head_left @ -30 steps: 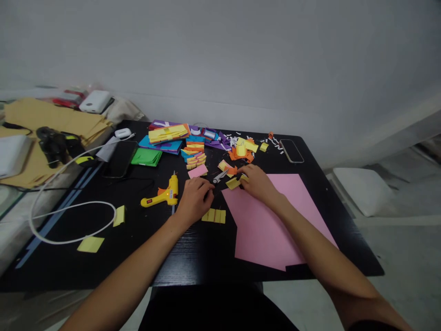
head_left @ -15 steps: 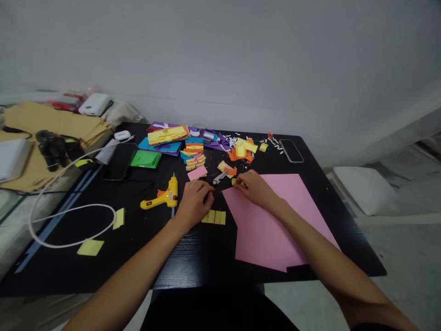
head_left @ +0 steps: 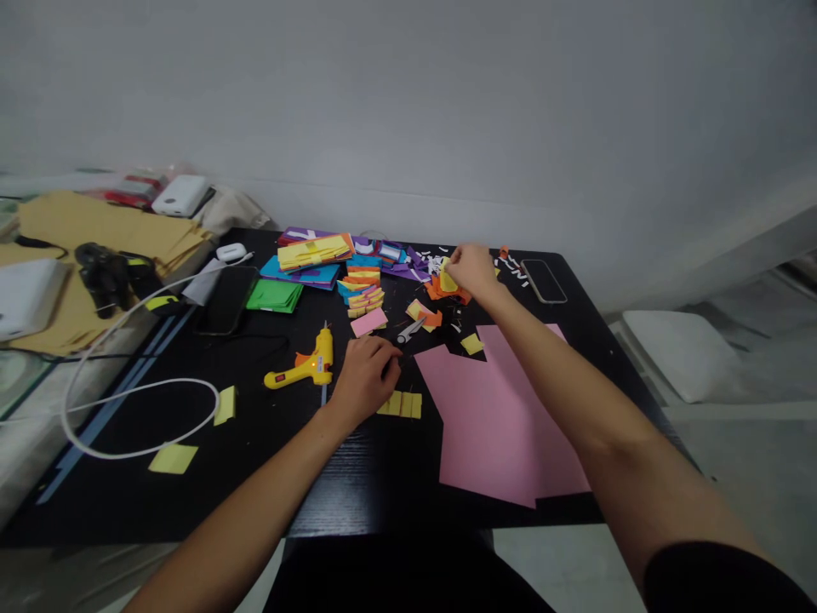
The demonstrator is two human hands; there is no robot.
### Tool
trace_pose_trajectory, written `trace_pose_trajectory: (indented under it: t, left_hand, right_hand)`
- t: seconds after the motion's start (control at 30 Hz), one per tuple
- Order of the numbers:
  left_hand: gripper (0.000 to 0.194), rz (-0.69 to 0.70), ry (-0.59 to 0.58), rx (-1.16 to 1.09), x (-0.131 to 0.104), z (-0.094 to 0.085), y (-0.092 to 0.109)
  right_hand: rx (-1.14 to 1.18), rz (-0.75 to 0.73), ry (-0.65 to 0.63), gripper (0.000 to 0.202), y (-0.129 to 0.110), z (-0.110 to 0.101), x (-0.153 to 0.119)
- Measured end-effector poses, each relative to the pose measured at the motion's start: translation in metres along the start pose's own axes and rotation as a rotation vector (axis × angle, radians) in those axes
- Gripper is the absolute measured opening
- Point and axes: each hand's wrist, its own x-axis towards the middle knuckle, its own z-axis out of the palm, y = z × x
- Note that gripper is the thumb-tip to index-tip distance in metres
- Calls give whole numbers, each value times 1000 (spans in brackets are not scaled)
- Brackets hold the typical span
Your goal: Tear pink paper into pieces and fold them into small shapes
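My right hand [head_left: 473, 269] reaches over the scrap pile at the back, fingers bent together at a yellow paper piece [head_left: 448, 278]. Orange paper scraps [head_left: 437, 290] lie under it. My left hand [head_left: 370, 373] rests near the middle of the table, fingers curled; whatever they hold is hidden. Just right of that hand is a strip of folded yellow paper [head_left: 402, 404]. Scissors [head_left: 409, 329] lie beyond its fingertips, beside small pink and yellow papers [head_left: 368, 322]. A small yellow paper [head_left: 472, 343] lies at the top edge of the large pink sheets [head_left: 488, 426].
On the left lie a yellow glue gun [head_left: 306, 366], a looped white cable [head_left: 67, 400] and a dark phone [head_left: 225, 300]. Folded colored papers [head_left: 314, 252] are stacked at the back. Another phone [head_left: 544, 281] lies back right, near white paper bits [head_left: 516, 272].
My right hand has left the small yellow paper at the pink sheets and moved away from me to the scrap pile. My left hand has stayed nearly still.
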Motion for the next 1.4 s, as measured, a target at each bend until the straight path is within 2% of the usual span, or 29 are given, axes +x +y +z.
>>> trace_pose_trajectory:
  t: [0.13,0.3,0.47,0.6,0.77,0.87,0.97,1.03,1.07,1.17,1.23,1.4]
  left_hand:
    - [16,3,-1,-7,-1,0,0]
    - [16,8,3,-13,-1,1,1]
    - [17,5,4,-9,-1,1,1]
    - [17,-1,0,-1,-1,0,1]
    - [16,-6,-3,-5,-2,0,0]
    - [16,-8,-3,-8,-2,-2,0]
    - [16,-6,-6,-12,-1,-6,0]
    - [17,-5,-14,-18,0,-6,1]
    - [18,-5,-21,-21,0,-6,1]
    - [18,-1,-50,-27,-1,-4,2]
    - [18,9,-67,-35,-2,-2,3]
    - [19,22,-94,-45,-4,-3,3]
  right_hand:
    - [-56,34,-67,26,-6,14,-3]
    - [-92,33,-119,32,-12,12,-10]
    - [-89,18,-202,25,-15,13,-14]
    - [-73,2,-142,25,-16,9,-18]
    - [-27,-16,-50,27,-13,-19,-29]
    - [41,-59,-61,24,-3,-39,-53]
    - [148,-102,-286,16,11,-48,-99]
    - [108,-125,-456,29,19,-45,-137]
    - [95,-138,-494,39,22,-41,-156]
    - [34,-133,-481,68,23,-24,-203]
    - [24,-99,-437,72,22,-13,-220]
    - [133,-25,-401,72,23,-2,-229]
